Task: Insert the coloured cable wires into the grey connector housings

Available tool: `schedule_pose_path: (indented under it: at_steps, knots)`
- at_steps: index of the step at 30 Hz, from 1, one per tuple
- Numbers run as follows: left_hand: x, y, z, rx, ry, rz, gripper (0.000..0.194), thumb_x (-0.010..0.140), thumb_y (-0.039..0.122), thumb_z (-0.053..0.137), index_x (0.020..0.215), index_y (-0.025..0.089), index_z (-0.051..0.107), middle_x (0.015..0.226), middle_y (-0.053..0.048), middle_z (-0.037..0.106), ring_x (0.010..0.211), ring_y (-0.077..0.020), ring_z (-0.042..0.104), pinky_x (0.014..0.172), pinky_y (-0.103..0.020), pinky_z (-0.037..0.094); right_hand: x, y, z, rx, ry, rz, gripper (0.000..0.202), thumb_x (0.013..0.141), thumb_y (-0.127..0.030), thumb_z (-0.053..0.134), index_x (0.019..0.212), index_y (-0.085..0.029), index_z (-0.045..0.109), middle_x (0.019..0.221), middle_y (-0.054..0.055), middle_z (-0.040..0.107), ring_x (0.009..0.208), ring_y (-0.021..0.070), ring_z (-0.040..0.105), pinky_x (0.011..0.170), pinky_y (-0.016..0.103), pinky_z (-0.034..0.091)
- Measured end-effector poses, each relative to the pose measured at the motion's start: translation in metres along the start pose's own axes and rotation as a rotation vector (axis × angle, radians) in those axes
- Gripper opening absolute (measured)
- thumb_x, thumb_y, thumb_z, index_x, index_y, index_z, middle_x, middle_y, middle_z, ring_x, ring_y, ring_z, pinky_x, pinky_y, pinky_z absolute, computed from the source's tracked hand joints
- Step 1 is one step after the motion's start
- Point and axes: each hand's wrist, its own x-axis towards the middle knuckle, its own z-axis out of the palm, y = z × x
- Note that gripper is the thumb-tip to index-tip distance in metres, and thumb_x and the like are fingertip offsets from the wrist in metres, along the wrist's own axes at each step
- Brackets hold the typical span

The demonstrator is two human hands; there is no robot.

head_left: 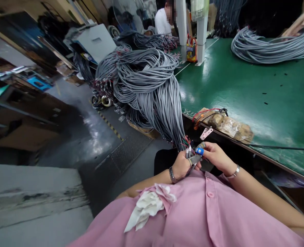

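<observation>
Close to my body, my left hand [184, 164] is closed round a few grey cable ends, whose pale tips stick up past the fingers. My right hand [213, 154] meets it from the other side, fingers pinched near the cable ends; what lies between them is too small to make out. Tape or finger covers wrap some fingertips, a blue one on the right thumb. Just beyond the hands, thin coloured wires [186, 141] fan out at the end of a thick bundle of grey cables [157, 89] draped down from the left.
A green table [244, 85] spans the right. On its near edge sit a worn wooden block [226, 127] with wires and a pink clip [206, 133]. Another person's hand [299, 24] rests by a cable coil [267, 48]. A person [162, 20] sits at the back.
</observation>
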Motion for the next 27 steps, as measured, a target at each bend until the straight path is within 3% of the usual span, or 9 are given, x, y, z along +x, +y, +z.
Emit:
schedule_pose_path:
  at_steps: [6, 9, 14, 27]
  knots:
    - [0.005, -0.002, -0.002, -0.138, 0.123, 0.004, 0.041, 0.068, 0.048, 0.07, 0.063, 0.009, 0.061, 0.052, -0.007, 0.062, 0.039, -0.0126, 0.055, 0.036, -0.02, 0.031, 0.002, 0.003, 0.0, 0.094, -0.014, -0.001, 0.025, 0.075, -0.042, 0.07, 0.078, -0.018, 0.061, 0.063, -0.001, 0.061, 0.056, 0.0106, 0.051, 0.055, 0.024, 0.038]
    - [0.006, 0.0, -0.001, -0.153, 0.115, 0.005, 0.042, 0.068, 0.049, 0.07, 0.062, 0.009, 0.061, 0.051, -0.007, 0.061, 0.038, -0.0118, 0.054, 0.036, -0.02, 0.032, 0.001, 0.003, 0.002, 0.111, -0.021, 0.003, 0.024, 0.076, -0.039, 0.07, 0.085, -0.018, 0.06, 0.066, -0.001, 0.062, 0.058, 0.0111, 0.052, 0.056, 0.025, 0.039]
    - [0.006, 0.0, -0.001, -0.154, 0.108, -0.007, 0.042, 0.068, 0.049, 0.07, 0.062, 0.009, 0.061, 0.05, -0.006, 0.06, 0.038, -0.0113, 0.053, 0.036, -0.02, 0.032, 0.002, 0.001, 0.008, 0.099, 0.038, -0.004, 0.022, 0.077, -0.039, 0.068, 0.078, -0.019, 0.06, 0.06, -0.001, 0.061, 0.054, 0.0116, 0.052, 0.053, 0.025, 0.037]
    - [0.006, -0.003, -0.005, -0.166, 0.117, 0.0, 0.039, 0.07, 0.047, 0.069, 0.066, 0.009, 0.061, 0.051, -0.006, 0.061, 0.039, -0.0118, 0.053, 0.038, -0.021, 0.034, 0.002, 0.002, 0.015, 0.131, 0.046, -0.01, 0.02, 0.078, -0.039, 0.066, 0.076, -0.021, 0.058, 0.058, 0.0, 0.061, 0.052, 0.0132, 0.053, 0.052, 0.027, 0.037]
